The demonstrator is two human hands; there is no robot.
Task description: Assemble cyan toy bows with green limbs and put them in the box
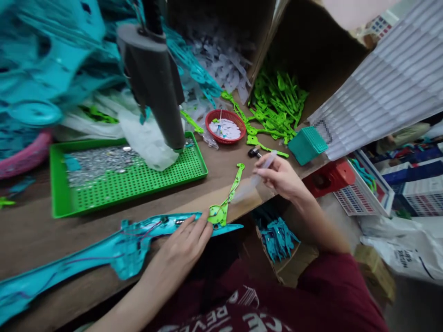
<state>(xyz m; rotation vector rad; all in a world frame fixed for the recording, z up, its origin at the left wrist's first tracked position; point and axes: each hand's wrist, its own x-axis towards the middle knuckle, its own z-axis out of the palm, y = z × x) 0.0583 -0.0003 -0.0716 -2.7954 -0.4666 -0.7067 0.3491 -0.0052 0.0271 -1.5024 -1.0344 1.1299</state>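
We lay our left hand (185, 242) flat, fingers extended, on the long turquoise plastic shell (114, 251), fingertips touching the bright green plastic lever (226, 200) resting on the shell's right end. Our right hand (282, 177), raised right of the lever, pinches a small translucent tube (266, 161) between thumb and fingers. Behind the shell, the green perforated tray (138, 182) holds silver metal pieces. Beyond the lever, the red round basket (224, 126) holds white pieces.
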